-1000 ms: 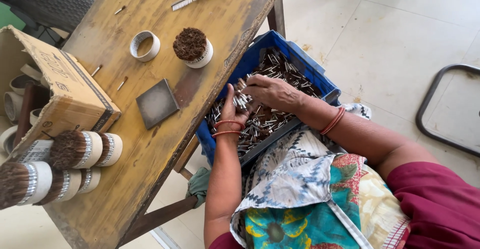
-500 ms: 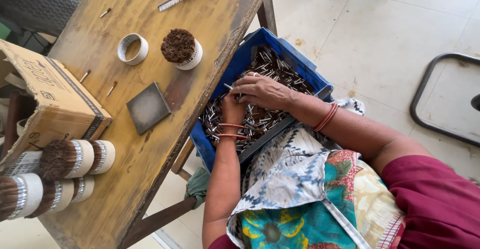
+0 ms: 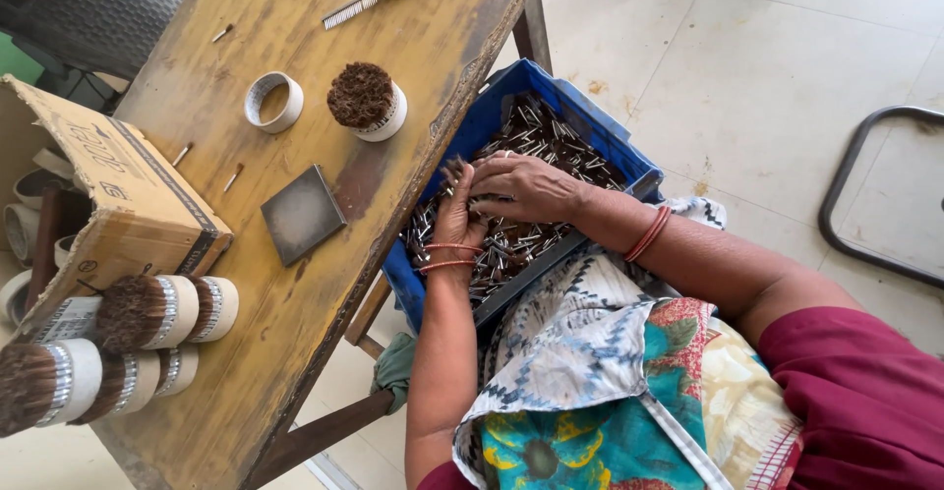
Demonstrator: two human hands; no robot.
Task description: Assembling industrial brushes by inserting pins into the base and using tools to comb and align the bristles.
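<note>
1. The table (image 3: 295,352) is a worn yellow wooden top; its long edge runs along the left side of the bin.
2. The bin (image 3: 575,116) is a blue plastic crate, wedged between the table edge and the person's lap, and it is the landmark here.
3. The box (image 3: 118,195), brown cardboard, lies on the table well left of the bin, with round brushes (image 3: 138,313) lying beside it.
4. The right hand (image 3: 526,187) lies palm-down over the middle of the bin, fingers curled narrow toward the left hand; what it pinches I cannot tell.
5. The left hand (image 3: 457,217) sits inside the bin at its table-side edge, fingers closed round a small bundle of pins whose tips stick up toward the bin's far end.
6. The two hands touch, the right reaching across from the bin's floor side.
7. The pins (image 3: 551,141), thin metal pieces, fill the bin in a loose heap, lying every way, directly under both hands; both hands are equally near.
</note>
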